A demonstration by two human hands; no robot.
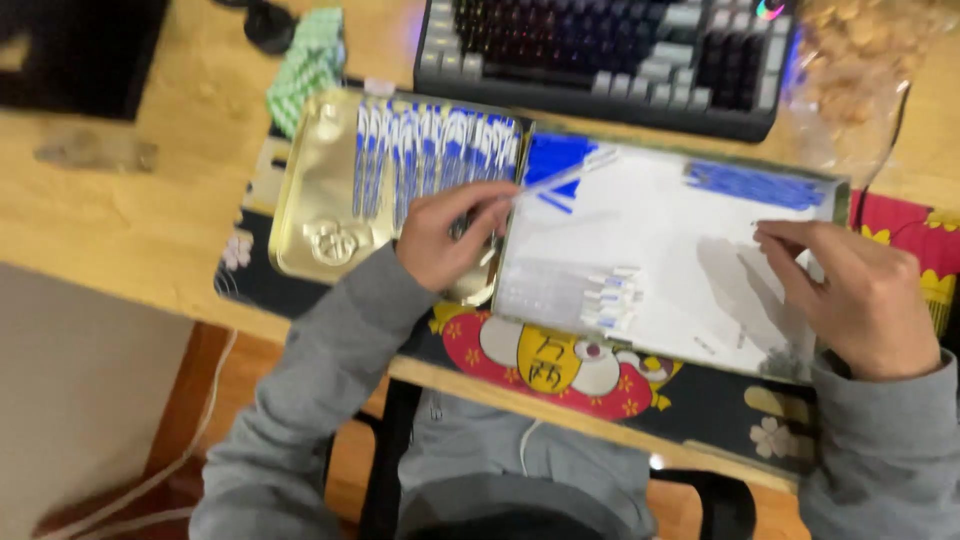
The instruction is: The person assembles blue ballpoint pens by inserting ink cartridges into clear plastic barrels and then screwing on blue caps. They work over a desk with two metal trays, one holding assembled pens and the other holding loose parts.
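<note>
Left hand (pixel 440 238): I see it over the seam between lid and tin, fingers pinched on a thin white-and-blue strip (pixel 560 178).
Right hand (pixel 850 295): resting on the tin's right side, fingers bent; whether they grip anything I cannot tell.
Gold lid (pixel 320 200): open to the left, a row of blue-and-white strips (pixel 430 150) lined up inside.
Tin (pixel 660 250): white inside, blue patches at top, a small cluster of strips (pixel 610 295) near the front edge.
Keyboard (pixel 600 50): behind the tin.
Clear bag (pixel 860 70): far right, tan pieces inside.
Green checked packet (pixel 305 65): left of the keyboard.

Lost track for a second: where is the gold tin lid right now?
In the head view, the gold tin lid lies open left of the white tray, under the left hand, just below the keyboard.
</note>
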